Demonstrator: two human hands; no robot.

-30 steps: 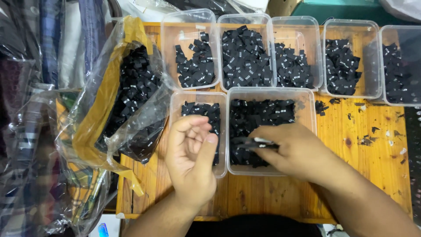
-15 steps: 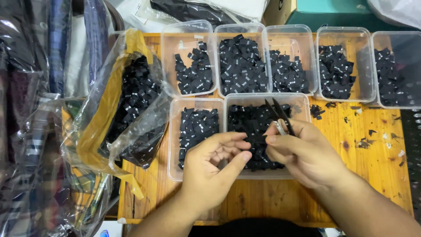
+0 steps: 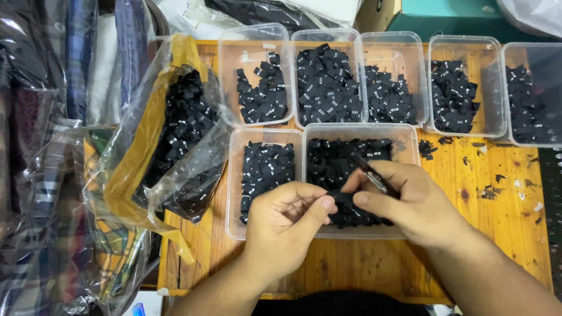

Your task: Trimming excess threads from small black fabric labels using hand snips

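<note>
Left hand (image 3: 287, 219) and right hand (image 3: 410, 205) pinch same black label (image 3: 341, 199) between fingertips, above near clear tub (image 3: 410, 137) of labels. Right hand also grips scissors (image 3: 374, 177). Plastic bag (image 3: 175, 146) of labels left, on wooden table (image 3: 497, 199).

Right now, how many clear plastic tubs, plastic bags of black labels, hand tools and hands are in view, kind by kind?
Clear plastic tubs of small black fabric labels: 7, five in the back row and two in front.
Clear plastic bag of black labels: 1.
Thin dark tool in the right hand: 1.
Hands, counting the left hand: 2.
Total: 11.
</note>
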